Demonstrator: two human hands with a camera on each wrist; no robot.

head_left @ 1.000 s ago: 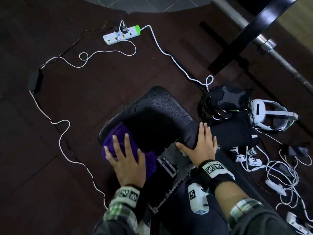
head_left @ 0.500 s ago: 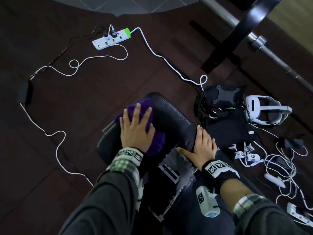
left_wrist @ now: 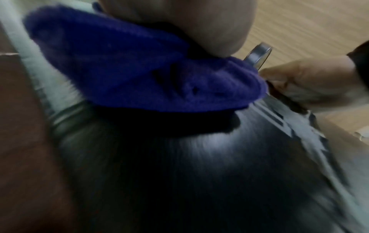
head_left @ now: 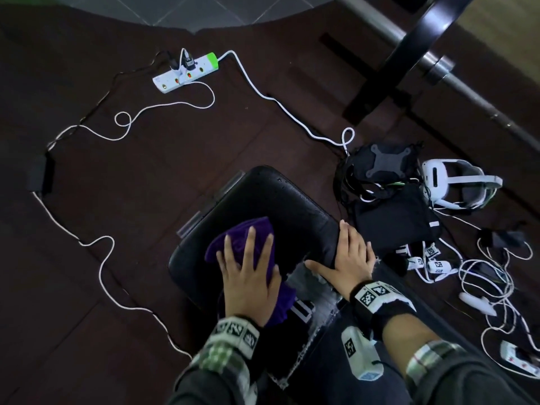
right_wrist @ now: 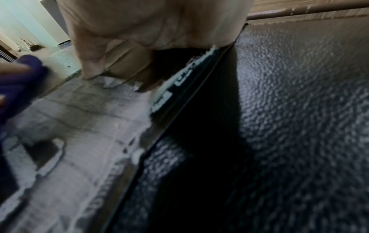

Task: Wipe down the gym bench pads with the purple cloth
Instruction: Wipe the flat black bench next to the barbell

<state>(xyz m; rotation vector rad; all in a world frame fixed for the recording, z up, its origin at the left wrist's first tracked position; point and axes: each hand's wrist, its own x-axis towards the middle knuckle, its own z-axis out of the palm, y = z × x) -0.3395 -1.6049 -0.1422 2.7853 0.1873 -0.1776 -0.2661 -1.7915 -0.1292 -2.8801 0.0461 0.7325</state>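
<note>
your left hand [head_left: 248, 283] lies flat on the bunched purple terry cloth [head_left: 242, 244], its fingers [head_left: 250, 244] straight and spread, pressing it onto the black textured vinyl bench pad [head_left: 280, 200]. the cloth sits on the near half of that pad, toward its left side, with a fold trailing off the pad's near edge under your wrist. in the left wrist view the cloth [left_wrist: 139, 71] is squashed between your palm and the glossy pad [left_wrist: 199, 165], though that picture is blurred. your right hand [head_left: 347, 264] rests on the pad's near right corner, fingers straight and held close together, thumb stretched out toward the cloth, over the worn grey gap [right_wrist: 89, 118] just behind the pad. on the dark floor [head_left: 175, 159] beyond the pad's far end lies a white power strip with a green end [head_left: 187, 72]; to the pad's right sits a white headset [head_left: 455, 182] among loose white cables [head_left: 496, 282].
</note>
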